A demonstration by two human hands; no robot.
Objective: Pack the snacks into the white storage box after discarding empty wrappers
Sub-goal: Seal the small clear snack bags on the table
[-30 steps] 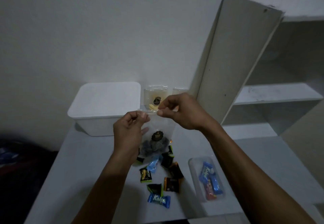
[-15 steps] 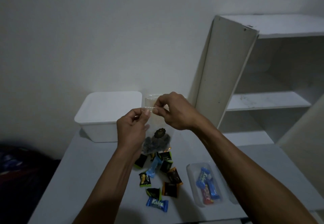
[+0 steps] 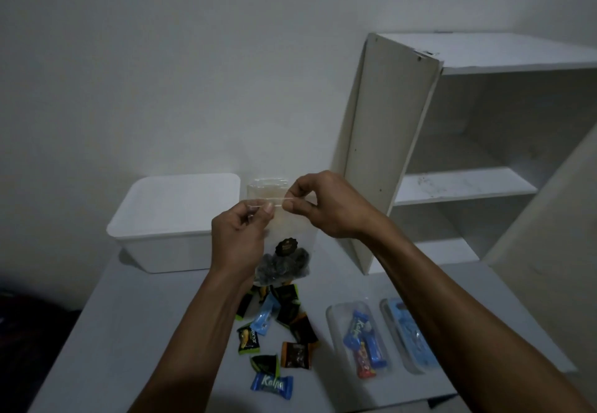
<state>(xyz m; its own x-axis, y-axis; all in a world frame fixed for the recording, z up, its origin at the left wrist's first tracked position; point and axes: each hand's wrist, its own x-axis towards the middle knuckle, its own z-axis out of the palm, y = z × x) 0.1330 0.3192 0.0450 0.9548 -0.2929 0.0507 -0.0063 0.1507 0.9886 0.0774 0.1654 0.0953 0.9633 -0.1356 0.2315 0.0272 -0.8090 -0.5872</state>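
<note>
Both hands, left (image 3: 240, 238) and right (image 3: 326, 205), pinch the top seal of a clear pouch (image 3: 284, 244); candies (image 3: 274, 332) lie below it, the white box (image 3: 174, 218) left.

Two bare forearms come in from about 6 o'clock, with no sleeves, watch, bracelet or gloves on them. The left hand (image 3: 240, 241) and the right hand (image 3: 326, 205) wear no rings that can be seen. The fingers (image 3: 292, 214) have short, plain nails. The dim light hides finer detail.
</note>
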